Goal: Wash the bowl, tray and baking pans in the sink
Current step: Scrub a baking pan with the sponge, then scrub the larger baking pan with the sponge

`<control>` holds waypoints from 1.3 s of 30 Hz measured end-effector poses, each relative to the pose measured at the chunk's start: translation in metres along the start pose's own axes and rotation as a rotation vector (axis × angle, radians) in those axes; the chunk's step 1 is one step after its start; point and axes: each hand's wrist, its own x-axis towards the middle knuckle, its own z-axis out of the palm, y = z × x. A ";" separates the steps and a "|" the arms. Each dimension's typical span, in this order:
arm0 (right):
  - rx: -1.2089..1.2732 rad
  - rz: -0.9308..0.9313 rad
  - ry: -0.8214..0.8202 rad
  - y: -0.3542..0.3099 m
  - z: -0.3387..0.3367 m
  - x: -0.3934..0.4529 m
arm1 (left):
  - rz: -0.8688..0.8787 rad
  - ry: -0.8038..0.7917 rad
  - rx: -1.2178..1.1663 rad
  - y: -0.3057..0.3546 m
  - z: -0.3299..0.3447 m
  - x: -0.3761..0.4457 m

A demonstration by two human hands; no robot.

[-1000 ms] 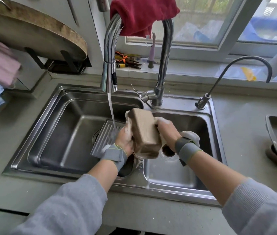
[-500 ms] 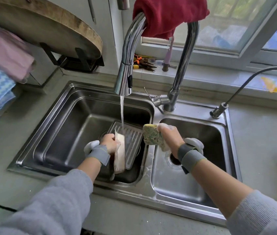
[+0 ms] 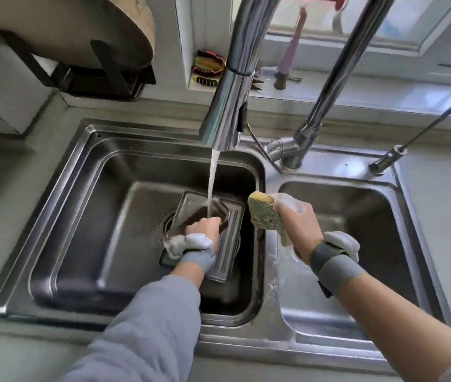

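Head view: your left hand (image 3: 203, 230) grips a small baking pan (image 3: 213, 216) under the tap; your right hand (image 3: 297, 219) clutches the sponge (image 3: 264, 213). Soapy, stiff metal likely slips; hold its rim.

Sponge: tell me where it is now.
In the head view, the sponge is gripped in the right hand, above the divider between the sink's two basins.

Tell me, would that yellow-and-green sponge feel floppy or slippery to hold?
Probably soft: the yellow-and-green sponge bulges around the gripping right hand. Likely slippery, since suds coat those fingers. Its lower edge droops, suggesting it is waterlogged.
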 end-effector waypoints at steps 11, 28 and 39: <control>-0.199 -0.063 0.094 -0.002 -0.056 -0.023 | 0.155 -0.170 -0.346 0.062 -0.047 -0.044; -0.045 -0.005 0.472 0.044 -0.363 -0.079 | 0.470 -0.211 -0.381 0.372 -0.043 -0.138; -0.170 0.107 0.419 0.136 -0.486 -0.080 | 0.119 -0.253 -0.663 0.520 0.075 -0.151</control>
